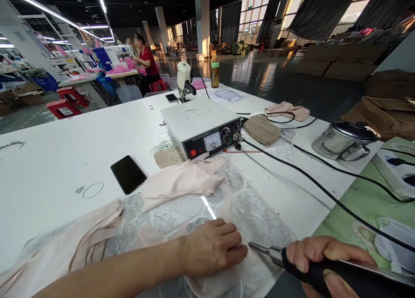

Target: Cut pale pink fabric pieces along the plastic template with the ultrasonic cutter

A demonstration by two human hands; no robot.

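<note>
My left hand (212,247) lies on pale pink fabric with lace (181,203) at the table's near edge, fingers curled and pressed down on the cloth. My right hand (327,263) is wrapped round the black handle of a cutting tool (343,276). The tool's metal tip (259,247) points left and almost touches my left fingertips. A black cable (324,194) runs from the tool back to a white control box (202,127) with a dial and a red switch.
A black phone (128,174) lies left of the fabric. A steel pot with lid (345,140) stands at the right. Thin rings (165,146), a beige pad (262,130), a bottle (215,72) and a white machine (184,79) sit farther back. A person in red sits far left.
</note>
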